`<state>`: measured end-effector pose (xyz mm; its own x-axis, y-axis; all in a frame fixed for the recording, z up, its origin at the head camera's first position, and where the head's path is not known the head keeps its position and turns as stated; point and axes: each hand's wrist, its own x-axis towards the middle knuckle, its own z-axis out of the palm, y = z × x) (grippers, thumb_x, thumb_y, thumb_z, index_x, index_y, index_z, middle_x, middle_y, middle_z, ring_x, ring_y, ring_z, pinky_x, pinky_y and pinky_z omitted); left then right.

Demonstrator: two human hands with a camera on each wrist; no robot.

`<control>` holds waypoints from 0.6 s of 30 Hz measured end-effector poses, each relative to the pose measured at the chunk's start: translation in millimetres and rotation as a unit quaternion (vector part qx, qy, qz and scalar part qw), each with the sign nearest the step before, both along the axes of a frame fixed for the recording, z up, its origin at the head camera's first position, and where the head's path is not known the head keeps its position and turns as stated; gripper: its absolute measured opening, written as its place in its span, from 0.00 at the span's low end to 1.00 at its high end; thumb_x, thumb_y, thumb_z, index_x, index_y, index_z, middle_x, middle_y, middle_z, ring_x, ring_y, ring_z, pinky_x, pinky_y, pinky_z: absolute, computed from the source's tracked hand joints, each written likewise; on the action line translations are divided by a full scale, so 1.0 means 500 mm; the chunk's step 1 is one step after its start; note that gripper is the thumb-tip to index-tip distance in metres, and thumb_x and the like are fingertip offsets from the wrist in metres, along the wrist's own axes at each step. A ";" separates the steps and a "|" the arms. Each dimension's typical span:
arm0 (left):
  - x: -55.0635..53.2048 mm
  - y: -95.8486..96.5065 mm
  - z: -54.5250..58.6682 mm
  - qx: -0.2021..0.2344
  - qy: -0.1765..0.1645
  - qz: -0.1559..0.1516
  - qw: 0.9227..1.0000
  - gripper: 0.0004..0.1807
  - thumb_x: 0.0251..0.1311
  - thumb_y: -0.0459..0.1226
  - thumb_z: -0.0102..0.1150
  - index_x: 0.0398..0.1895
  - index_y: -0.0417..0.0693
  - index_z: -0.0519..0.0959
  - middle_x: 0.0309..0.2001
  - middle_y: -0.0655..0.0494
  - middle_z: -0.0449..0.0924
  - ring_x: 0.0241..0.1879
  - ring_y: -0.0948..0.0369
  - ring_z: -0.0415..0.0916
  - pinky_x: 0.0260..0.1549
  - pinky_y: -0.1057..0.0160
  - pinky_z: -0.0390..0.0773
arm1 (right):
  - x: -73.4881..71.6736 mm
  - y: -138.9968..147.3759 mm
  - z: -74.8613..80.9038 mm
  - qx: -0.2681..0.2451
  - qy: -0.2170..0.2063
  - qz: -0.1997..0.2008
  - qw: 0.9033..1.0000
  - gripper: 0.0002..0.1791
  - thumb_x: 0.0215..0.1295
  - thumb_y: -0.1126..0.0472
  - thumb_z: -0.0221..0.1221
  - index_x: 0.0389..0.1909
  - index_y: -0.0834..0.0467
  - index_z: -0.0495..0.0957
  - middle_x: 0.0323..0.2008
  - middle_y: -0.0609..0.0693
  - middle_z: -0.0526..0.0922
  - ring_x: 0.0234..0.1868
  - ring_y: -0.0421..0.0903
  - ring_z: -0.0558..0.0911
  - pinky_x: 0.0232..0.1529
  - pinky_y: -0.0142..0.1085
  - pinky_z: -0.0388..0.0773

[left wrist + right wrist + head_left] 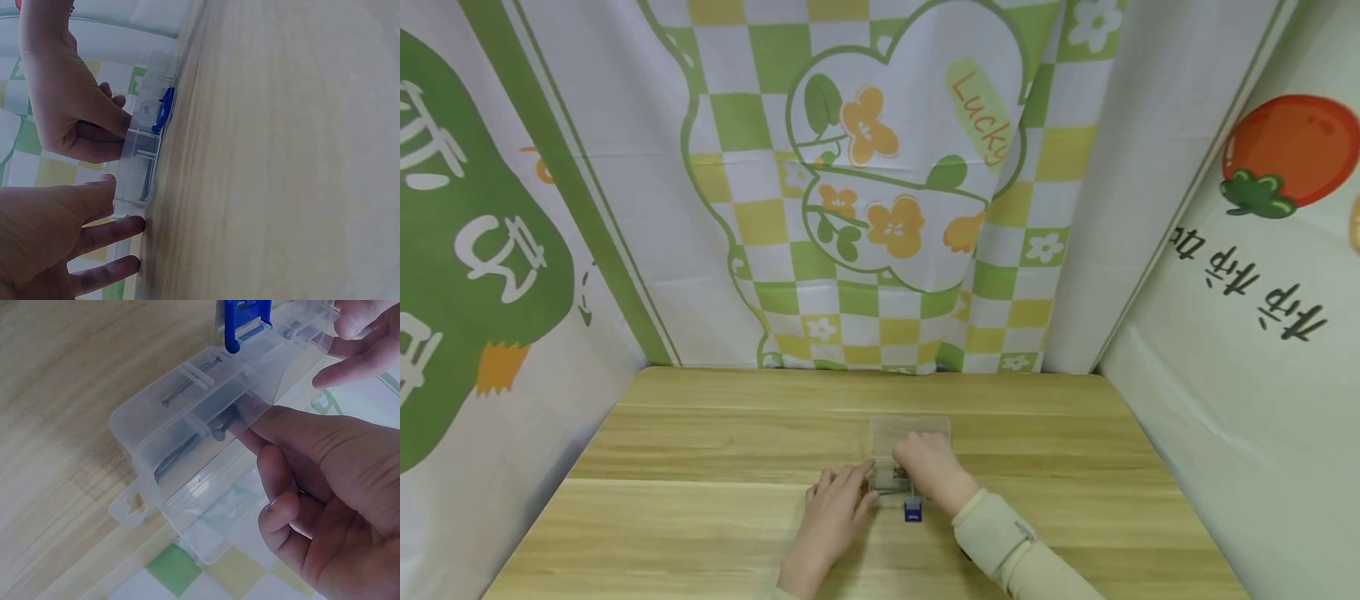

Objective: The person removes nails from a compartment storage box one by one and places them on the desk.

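Note:
A clear plastic compartment box [181, 425] lies on the table with its see-through lid [887, 433] tipped back and its blue latch [247, 322] at the front. Dark screws [190, 381] lie in its compartments. My right hand [928, 467] reaches in from above, thumb and forefinger down inside a compartment. They pinch at a dark screw [219, 433], its head showing beside them and the fingertips seen only through plastic. At the box's left end, my left hand [837, 504] rests its thumb and extended fingers against the corners, other fingers on the table.
The wooden table [700, 433] stretches out around the box. Behind it hangs a green and yellow checked curtain [880, 317]. Printed white cloth walls [1240, 350] close in the left and right sides. A hanging tab [131, 503] sticks out from the box.

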<state>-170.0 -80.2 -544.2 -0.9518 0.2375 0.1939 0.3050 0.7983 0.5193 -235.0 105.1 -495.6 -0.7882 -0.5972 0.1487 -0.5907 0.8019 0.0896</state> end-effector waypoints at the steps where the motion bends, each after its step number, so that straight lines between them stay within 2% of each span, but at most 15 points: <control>1: 0.000 0.000 0.000 0.000 0.000 0.000 1.000 0.28 0.72 0.44 0.64 0.72 0.46 0.75 0.56 0.54 0.83 0.49 0.55 0.71 0.52 0.37 0.74 | 0.000 0.000 -0.002 0.000 0.002 0.002 1.000 0.13 0.54 0.68 0.77 0.20 0.54 0.82 0.18 0.45 0.81 0.17 0.37 0.72 0.21 0.33 0.76; 10: -0.001 -0.001 -0.006 -0.002 0.000 -0.002 1.000 0.28 0.71 0.44 0.65 0.72 0.48 0.75 0.57 0.54 0.83 0.48 0.56 0.71 0.51 0.37 0.75 | 0.002 0.004 0.002 -0.018 -0.010 0.001 1.000 0.15 0.56 0.65 0.76 0.18 0.53 0.80 0.17 0.44 0.80 0.18 0.38 0.73 0.22 0.36 0.77; 18: -0.001 -0.003 -0.003 -0.003 0.005 -0.002 1.000 0.28 0.71 0.43 0.65 0.72 0.47 0.75 0.57 0.53 0.83 0.49 0.53 0.72 0.51 0.36 0.75 | 0.003 0.014 0.028 -0.068 -0.067 0.003 0.995 0.09 0.60 0.66 0.75 0.25 0.55 0.84 0.24 0.45 0.84 0.23 0.42 0.81 0.26 0.36 0.79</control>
